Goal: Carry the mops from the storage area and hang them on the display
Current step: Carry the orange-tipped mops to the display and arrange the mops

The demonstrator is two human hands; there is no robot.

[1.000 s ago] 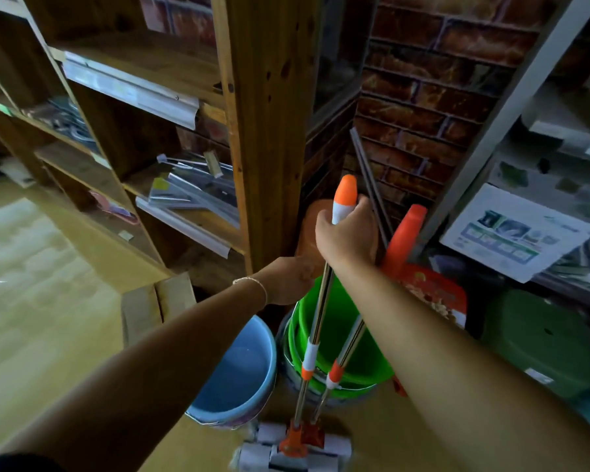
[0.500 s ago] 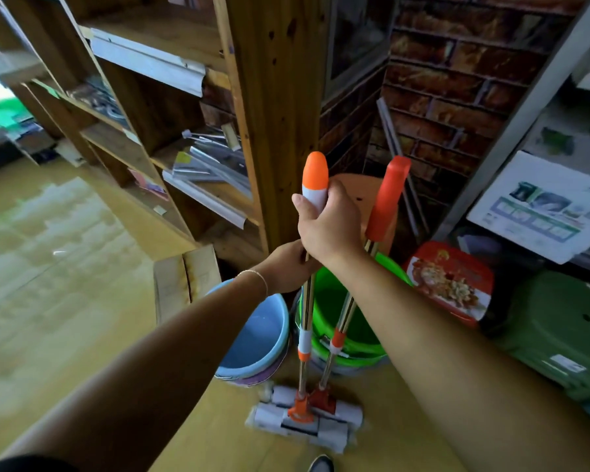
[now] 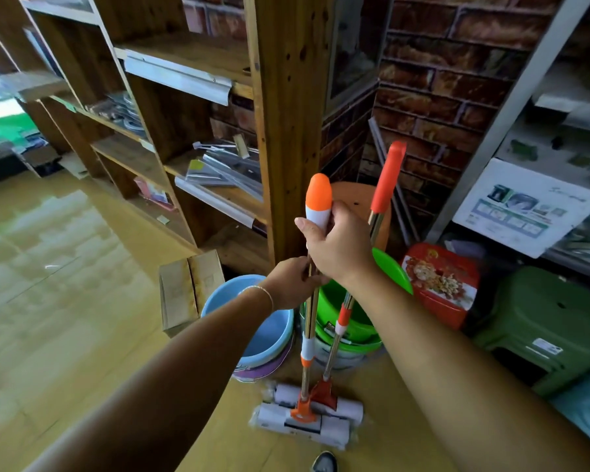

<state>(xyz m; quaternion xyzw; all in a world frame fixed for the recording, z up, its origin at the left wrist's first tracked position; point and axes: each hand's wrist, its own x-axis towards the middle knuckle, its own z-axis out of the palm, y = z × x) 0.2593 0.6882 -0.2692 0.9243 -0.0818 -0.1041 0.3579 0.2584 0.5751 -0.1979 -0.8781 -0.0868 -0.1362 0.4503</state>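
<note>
Orange-tipped mops (image 3: 312, 338) (blue bucket (image 3: 269, 330)).

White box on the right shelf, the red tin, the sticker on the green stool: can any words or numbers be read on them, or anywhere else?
None can be read.
White box: printed pictures and lines, too blurred.
Red tin: food picture and a gold mark, no legible words.
Green stool: white sticker, too small.

The two mops' shiny metal poles (image 3: 310, 311) carry glossy orange plastic grips (image 3: 318, 195). Behind stand knotty wooden shelves (image 3: 286, 107) — beside smooth plastic buckets (image 3: 269, 321), blue and green.
</note>
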